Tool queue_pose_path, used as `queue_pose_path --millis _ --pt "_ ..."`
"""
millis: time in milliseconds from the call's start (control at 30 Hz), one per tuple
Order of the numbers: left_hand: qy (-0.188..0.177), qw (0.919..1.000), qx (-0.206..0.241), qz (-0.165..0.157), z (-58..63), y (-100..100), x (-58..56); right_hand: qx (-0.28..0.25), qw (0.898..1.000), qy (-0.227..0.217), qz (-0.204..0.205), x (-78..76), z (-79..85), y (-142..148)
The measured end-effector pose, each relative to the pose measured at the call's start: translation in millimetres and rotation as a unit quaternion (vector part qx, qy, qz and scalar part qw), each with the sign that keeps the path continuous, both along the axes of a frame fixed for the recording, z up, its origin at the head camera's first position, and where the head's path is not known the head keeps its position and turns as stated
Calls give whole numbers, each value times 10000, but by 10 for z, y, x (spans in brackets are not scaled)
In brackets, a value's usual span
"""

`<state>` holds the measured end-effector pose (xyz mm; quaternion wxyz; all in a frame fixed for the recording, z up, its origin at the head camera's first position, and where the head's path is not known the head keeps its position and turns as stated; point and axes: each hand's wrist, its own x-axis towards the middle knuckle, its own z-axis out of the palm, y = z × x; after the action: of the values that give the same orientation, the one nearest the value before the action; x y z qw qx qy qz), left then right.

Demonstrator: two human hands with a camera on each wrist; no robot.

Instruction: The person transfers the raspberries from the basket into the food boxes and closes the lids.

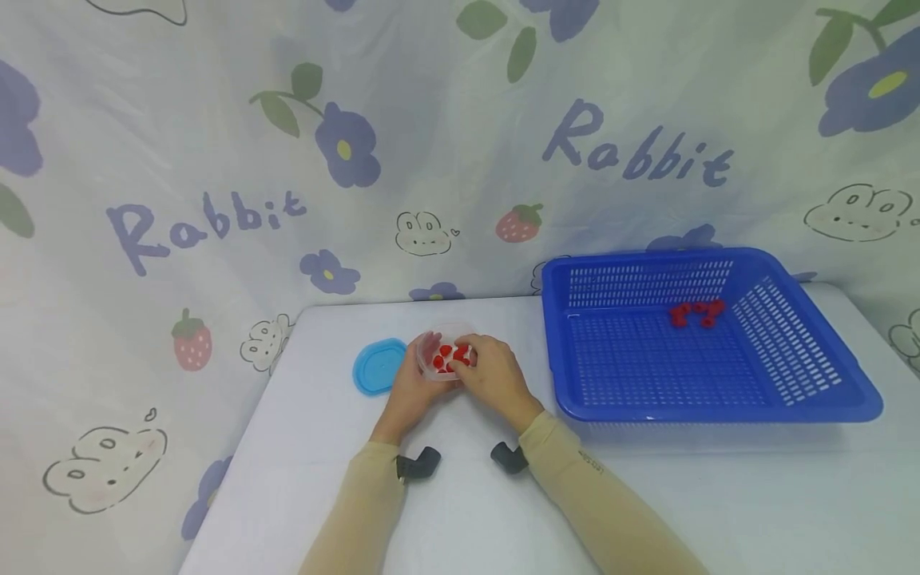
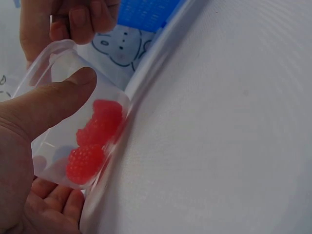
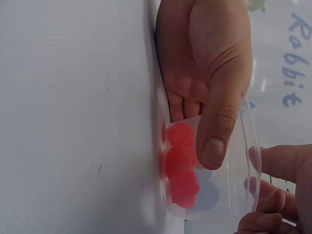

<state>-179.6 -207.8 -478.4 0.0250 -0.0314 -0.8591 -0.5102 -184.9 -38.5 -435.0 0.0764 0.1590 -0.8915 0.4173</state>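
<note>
My left hand (image 1: 415, 386) holds a small clear plastic container (image 2: 56, 122), thumb along its side and fingers underneath. Several red raspberries (image 2: 85, 163) lie in the bottom of it. Over the container's opening is my right hand (image 1: 497, 371), its fingertips reaching inside the rim. In the right wrist view, two of its fingertips (image 3: 253, 158) stand apart at the rim with no raspberry between them, and the other fingers bend outside. A light blue lid (image 1: 378, 367) lies on the table just left of my left hand.
A large blue plastic basket (image 1: 719, 413) stands on the right of the white-covered table (image 1: 302, 511). Several red raspberries (image 1: 707, 322) lie near its back wall. Behind the table hangs a patterned curtain (image 1: 431, 120).
</note>
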Motion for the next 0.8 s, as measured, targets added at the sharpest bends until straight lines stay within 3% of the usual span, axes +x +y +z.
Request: queue_pose_path --millis 400,800 --pt "-9 10000 -20 16 9 -3 13 132 9997 -196 -4 21 41 2" --pt "59 10000 28 -69 20 -17 17 -51 9996 151 240 174 343 29"
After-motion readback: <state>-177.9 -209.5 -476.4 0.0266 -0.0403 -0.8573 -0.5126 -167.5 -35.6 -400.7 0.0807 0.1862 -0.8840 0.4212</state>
